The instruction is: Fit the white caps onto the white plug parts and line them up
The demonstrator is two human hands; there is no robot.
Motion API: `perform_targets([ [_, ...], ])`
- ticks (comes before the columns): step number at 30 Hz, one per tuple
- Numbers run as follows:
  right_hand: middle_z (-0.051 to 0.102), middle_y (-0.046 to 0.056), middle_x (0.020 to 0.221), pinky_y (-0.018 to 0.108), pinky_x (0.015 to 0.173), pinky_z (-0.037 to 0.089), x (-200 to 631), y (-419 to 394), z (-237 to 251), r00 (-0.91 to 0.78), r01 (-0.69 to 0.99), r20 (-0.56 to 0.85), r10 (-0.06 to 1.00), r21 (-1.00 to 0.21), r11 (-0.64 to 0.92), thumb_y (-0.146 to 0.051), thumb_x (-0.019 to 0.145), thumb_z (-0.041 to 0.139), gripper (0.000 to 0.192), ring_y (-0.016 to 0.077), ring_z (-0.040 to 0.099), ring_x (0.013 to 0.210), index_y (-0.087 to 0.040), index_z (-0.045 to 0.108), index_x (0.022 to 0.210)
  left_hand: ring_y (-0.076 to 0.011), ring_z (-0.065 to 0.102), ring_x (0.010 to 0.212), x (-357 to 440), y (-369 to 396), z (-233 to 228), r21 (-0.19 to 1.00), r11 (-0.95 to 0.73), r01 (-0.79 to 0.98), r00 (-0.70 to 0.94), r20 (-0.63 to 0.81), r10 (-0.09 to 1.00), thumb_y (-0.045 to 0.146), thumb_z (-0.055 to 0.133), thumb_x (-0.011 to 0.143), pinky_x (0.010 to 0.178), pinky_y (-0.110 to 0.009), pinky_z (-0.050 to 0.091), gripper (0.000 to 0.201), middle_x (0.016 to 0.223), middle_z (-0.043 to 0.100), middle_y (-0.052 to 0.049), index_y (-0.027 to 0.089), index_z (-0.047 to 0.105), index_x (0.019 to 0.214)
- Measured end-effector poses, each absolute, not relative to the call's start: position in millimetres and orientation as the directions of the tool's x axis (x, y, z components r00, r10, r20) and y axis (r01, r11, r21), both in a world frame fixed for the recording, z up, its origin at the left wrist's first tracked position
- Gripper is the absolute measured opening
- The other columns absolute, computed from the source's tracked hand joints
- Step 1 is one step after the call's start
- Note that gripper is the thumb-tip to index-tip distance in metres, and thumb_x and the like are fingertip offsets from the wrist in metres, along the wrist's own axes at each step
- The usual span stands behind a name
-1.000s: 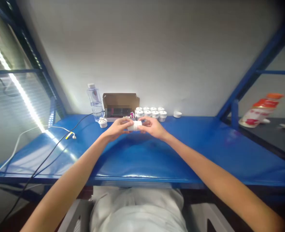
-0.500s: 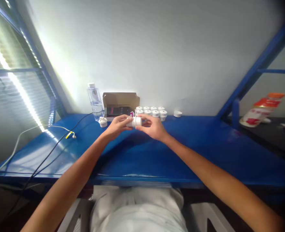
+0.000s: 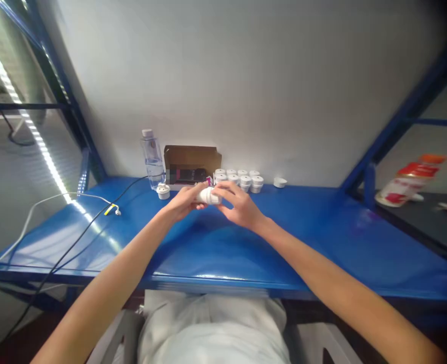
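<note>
Together, left hand and right hand grip one white fitting above the blue table.

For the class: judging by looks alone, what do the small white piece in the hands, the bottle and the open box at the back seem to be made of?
White piece: likely matt plastic, opaque and even.
Bottle: clear plastic, see-through with a white cap.
Box: brown cardboard, dull, flap folded up.

Workshop: blue steel workbench
</note>
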State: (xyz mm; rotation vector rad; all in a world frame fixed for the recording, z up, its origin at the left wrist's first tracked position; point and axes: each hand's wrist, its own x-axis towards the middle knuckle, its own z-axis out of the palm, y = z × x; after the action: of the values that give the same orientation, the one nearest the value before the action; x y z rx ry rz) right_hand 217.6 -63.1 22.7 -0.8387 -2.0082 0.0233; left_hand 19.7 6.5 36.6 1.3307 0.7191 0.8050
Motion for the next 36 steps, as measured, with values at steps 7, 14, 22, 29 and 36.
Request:
perform_targets([
  [7, 0.073, 0.007, 0.104, 0.039, 0.081, 0.061, 220.3, -46.6, 14.3, -0.085, 0.221, 0.391, 0.916, -0.889, 0.4, -0.052, 0.083, 0.071, 0.038, 0.0243, 0.071, 0.091, -0.022, 0.07, 0.107, -0.0194, 0.068, 0.097, 22.8, -0.2, 30.6, 0.989, -0.002, -0.15, 0.592, 0.091, 0.801, 0.034, 0.084, 0.072, 0.092, -0.035, 0.052, 0.04, 0.101, 0.071, -0.008, 0.014, 0.067, 0.102],
  [14, 0.072, 0.007, 0.111, 0.042, 0.094, 0.055, 227.8, -45.4, 17.4, -0.094, 0.305, 0.543, 0.835, -0.782, 0.543, -0.042, 0.076, 0.078, 0.04, 0.0268, 0.068, 0.104, -0.022, 0.069, 0.11, -0.0183, 0.07, 0.079, 23.4, 3.0, 29.9, 0.992, -0.031, -0.118, 0.55, 0.092, 0.83, 0.043, 0.08, 0.076, 0.081, -0.033, 0.054, 0.046, 0.09, 0.072, -0.01, 0.01, 0.067, 0.106],
  [22, 0.072, 0.007, 0.111, 0.04, 0.093, 0.057, 224.0, -48.6, 13.2, -0.155, 0.422, 0.714, 0.682, -0.577, 0.7, -0.031, 0.079, 0.076, 0.042, 0.0252, 0.071, 0.1, -0.024, 0.062, 0.117, -0.0165, 0.068, 0.064, 18.0, 7.5, 32.9, 0.999, -0.035, -0.029, 0.556, 0.045, 0.83, 0.055, 0.074, 0.078, 0.061, -0.025, 0.051, 0.048, 0.071, 0.068, -0.007, 0.011, 0.067, 0.098],
  [29, 0.075, 0.007, 0.1, 0.043, 0.083, 0.06, 221.8, -55.8, 18.6, -0.134, 0.429, 0.621, 0.772, -0.666, 0.61, -0.042, 0.084, 0.072, 0.034, 0.027, 0.073, 0.087, -0.024, 0.064, 0.112, -0.0151, 0.067, 0.067, 17.7, 3.8, 34.9, 0.998, -0.025, -0.049, 0.638, 0.05, 0.769, 0.055, 0.071, 0.081, 0.065, -0.026, 0.052, 0.046, 0.079, 0.07, -0.008, 0.012, 0.067, 0.097],
  [36, 0.074, 0.006, 0.107, 0.042, 0.093, 0.057, 217.5, -54.8, 19.1, -0.076, 0.286, 0.558, 0.827, -0.782, 0.554, -0.043, 0.069, 0.084, 0.046, 0.0277, 0.071, 0.098, -0.024, 0.066, 0.106, -0.0144, 0.065, 0.066, 16.1, 3.5, 34.0, 0.998, -0.054, -0.015, 0.647, 0.051, 0.761, 0.054, 0.068, 0.085, 0.068, -0.029, 0.05, 0.045, 0.079, 0.068, -0.007, 0.012, 0.065, 0.1],
])
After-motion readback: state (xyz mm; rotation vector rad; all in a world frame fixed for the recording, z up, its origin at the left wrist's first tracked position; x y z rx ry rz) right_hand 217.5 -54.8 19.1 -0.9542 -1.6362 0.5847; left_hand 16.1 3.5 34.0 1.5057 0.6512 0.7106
